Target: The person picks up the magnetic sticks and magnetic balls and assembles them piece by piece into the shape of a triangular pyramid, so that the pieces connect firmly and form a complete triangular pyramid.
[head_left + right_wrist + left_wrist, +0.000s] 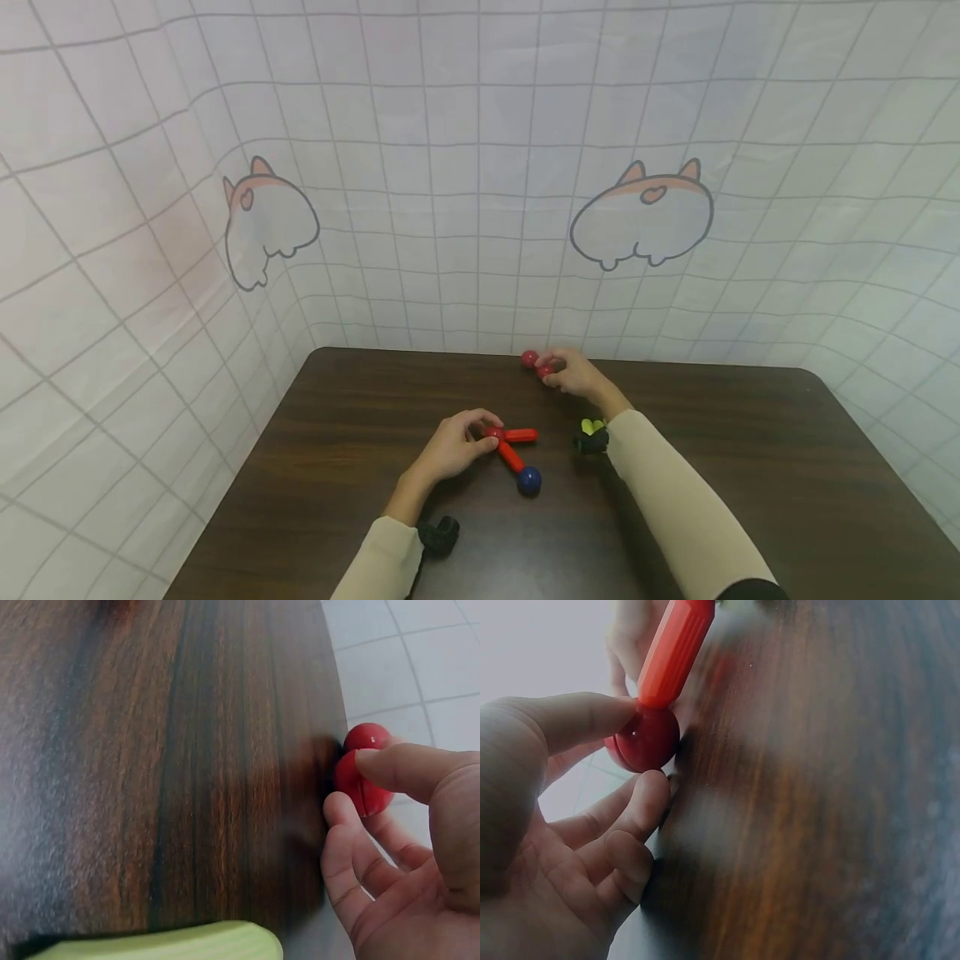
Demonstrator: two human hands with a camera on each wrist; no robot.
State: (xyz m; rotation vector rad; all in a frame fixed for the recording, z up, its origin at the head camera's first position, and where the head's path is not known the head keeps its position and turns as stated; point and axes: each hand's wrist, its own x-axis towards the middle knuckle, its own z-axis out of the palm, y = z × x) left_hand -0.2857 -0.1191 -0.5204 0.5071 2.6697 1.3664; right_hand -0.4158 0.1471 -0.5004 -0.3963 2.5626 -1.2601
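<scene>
The bench [750,458] runs beneath both hands, its far edge just past the right hand [576,373], so anything round that is knocked that way could roll off against the cloth [450,167].

The right hand pinches one red ball between thumb and fingers; the left hand [453,446], nearer the body, pinches another.

From the left hand's ball, a level rod [521,435] points rightward and a slanted rod [512,456] runs back toward the body. If that hand lifts or twists sharply, either rod could come loose, since each seems to meet the ball only at its end.

A lime piece [588,426] lies close by the right wrist, partly hidden; a low sweep of that arm could knock it.

The blue ball [528,481] sits at the slanted rod's end, right of the left hand, and may drag or drop if raised. The right ball [545,372] could slip from its fingertip hold, or nudge the far ball [529,358] just beyond the fingers, setting it rolling. The left ball [494,434] looks steadier.
</scene>
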